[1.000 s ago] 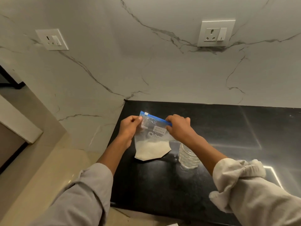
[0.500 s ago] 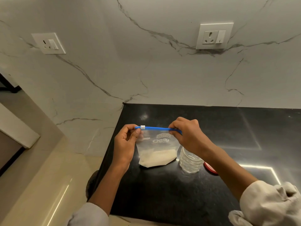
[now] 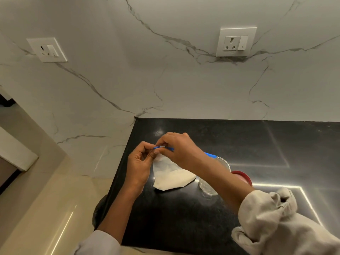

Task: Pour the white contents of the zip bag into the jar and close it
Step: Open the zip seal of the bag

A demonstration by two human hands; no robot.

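Note:
A clear zip bag (image 3: pixel 171 176) with a blue zip strip and white powder in its bottom stands on the black counter (image 3: pixel 184 218). My left hand (image 3: pixel 139 164) pinches the left end of the strip. My right hand (image 3: pixel 176 150) has crossed over and pinches the small white slider near that same end. The clear ribbed jar (image 3: pixel 207 186) stands just right of the bag, mostly hidden under my right forearm. Its red lid (image 3: pixel 242 176) lies behind it on the counter.
The marble wall behind the counter carries two socket plates (image 3: pixel 236 42) (image 3: pixel 47 49). The counter's left edge (image 3: pixel 117 181) drops to a beige floor. Bright light strips reflect on the counter at the right.
My right hand has slid left along the zip strip, from its right end to the slider beside my left hand. The bag has tilted a little; the jar stays put.

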